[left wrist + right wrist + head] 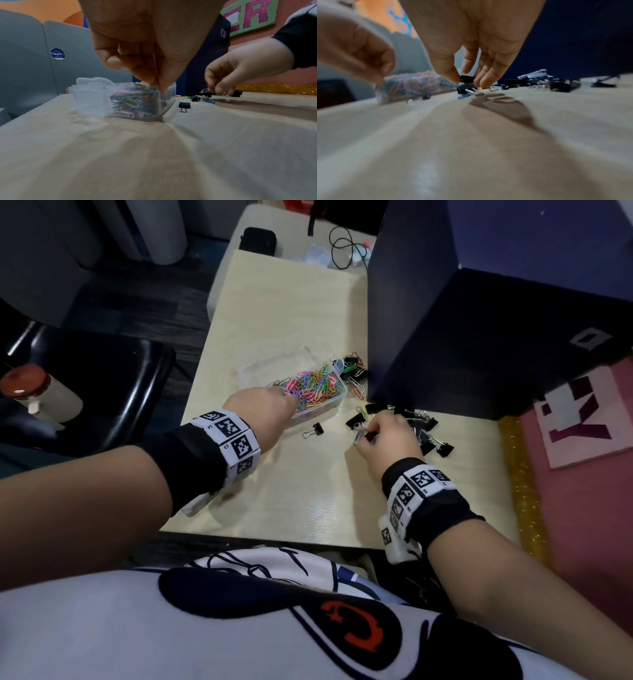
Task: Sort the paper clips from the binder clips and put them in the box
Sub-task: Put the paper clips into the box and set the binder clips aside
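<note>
A clear plastic box full of coloured paper clips stands mid-table. My left hand pinches the box's near wall at its corner. To the right lies a heap of black binder clips. My right hand hovers at the heap's left edge, thumb and fingers pinching a small black binder clip. A blue paper clip lies on the table just under it. One lone binder clip sits between box and heap.
The box's clear lid lies behind it. More binder and paper clips are piled at the box's far right corner, against a tall dark blue partition. A black chair stands left of the wooden table.
</note>
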